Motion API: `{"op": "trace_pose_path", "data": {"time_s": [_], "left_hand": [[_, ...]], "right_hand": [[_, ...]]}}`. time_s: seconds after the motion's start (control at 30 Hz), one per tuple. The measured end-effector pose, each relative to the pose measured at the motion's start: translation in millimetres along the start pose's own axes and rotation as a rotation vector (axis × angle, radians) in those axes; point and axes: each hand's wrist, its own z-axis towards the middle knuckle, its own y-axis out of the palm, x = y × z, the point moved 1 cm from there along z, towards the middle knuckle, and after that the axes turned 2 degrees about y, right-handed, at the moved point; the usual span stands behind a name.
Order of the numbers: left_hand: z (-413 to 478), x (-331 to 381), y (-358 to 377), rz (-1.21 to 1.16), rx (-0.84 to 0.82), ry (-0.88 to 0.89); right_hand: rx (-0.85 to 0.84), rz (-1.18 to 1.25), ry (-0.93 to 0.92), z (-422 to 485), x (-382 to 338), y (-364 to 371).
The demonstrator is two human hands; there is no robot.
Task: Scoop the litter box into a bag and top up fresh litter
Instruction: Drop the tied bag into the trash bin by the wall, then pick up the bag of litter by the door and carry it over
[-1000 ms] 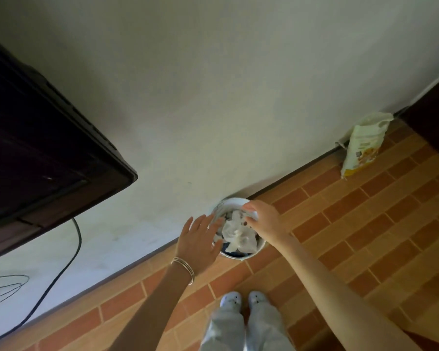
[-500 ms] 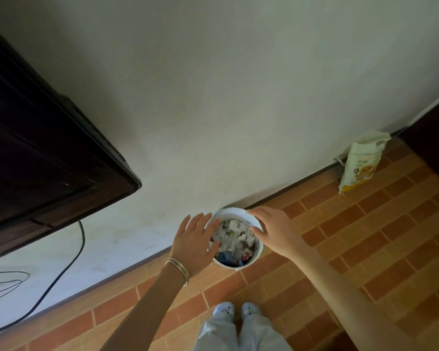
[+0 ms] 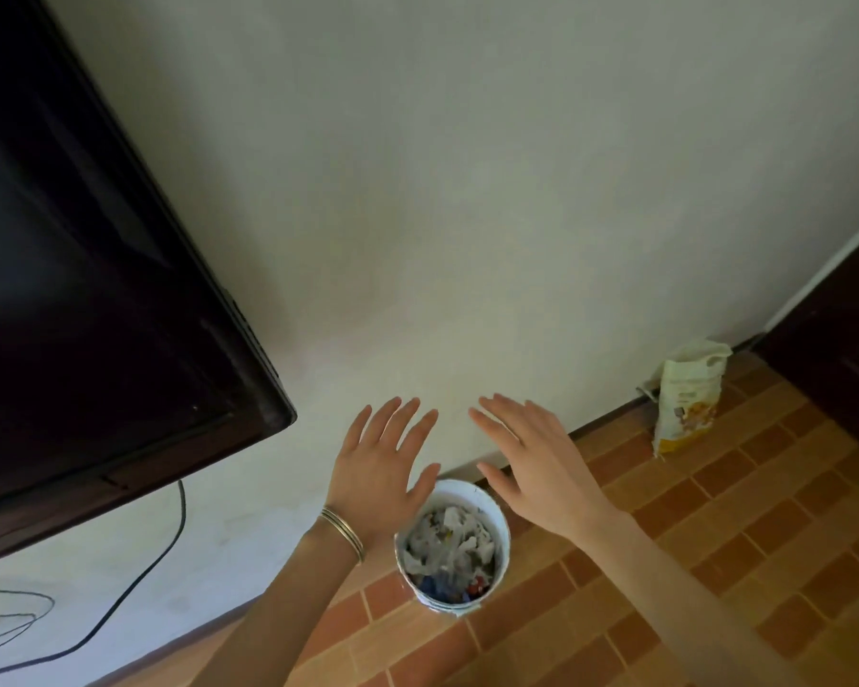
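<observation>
A white bin [image 3: 497, 577] stands on the brick-pattern floor against the wall, filled with crumpled white plastic and bits of coloured rubbish. My left hand [image 3: 378, 468], with thin bangles at the wrist, hovers above the bin's left side with fingers spread and straight. Over the bin's right side my right hand [image 3: 536, 453] is held flat, fingers straight, holding nothing. A pale yellow-and-white litter bag [image 3: 688, 396] leans upright against the wall at the far right. No litter box is in view.
A dark wooden cabinet [image 3: 95, 314] juts out at the left. A black cable [image 3: 135, 577] hangs down the wall below it. A dark door or furniture edge [image 3: 844, 339] closes the right side. Brick-pattern floor [image 3: 715, 562] spreads to the right.
Both hands have lifted off the bin's rim and now hover open above it. The white plastic inside sits lower in the bin than a second ago.
</observation>
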Motion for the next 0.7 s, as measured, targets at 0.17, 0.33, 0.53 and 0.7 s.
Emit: {"op": "trace_pose_path", "data": {"time_s": [0.17,0.33,0.53,0.7], "left_hand": [[-3.8,7.8,-20.7,0.006,0.038,-0.004],[-14.9,14.6,-24.3,0.025,0.026,0.001],[-21.3,16.8,-26.3,0.041,-0.034,0.004],[-29.4,11.0,-31.3,0.045,-0.068,-0.002]], "right_hand": [[0.112,-0.028,-0.018,-6.6,-5.7,-15.5],[0.096,-0.046,0.015,-17.6,-6.3,-16.2],[0.042,-0.053,0.036,-28.2,-6.3,-13.1],[0.013,-0.061,0.040,-30.5,-7.2,-17.4]]}}
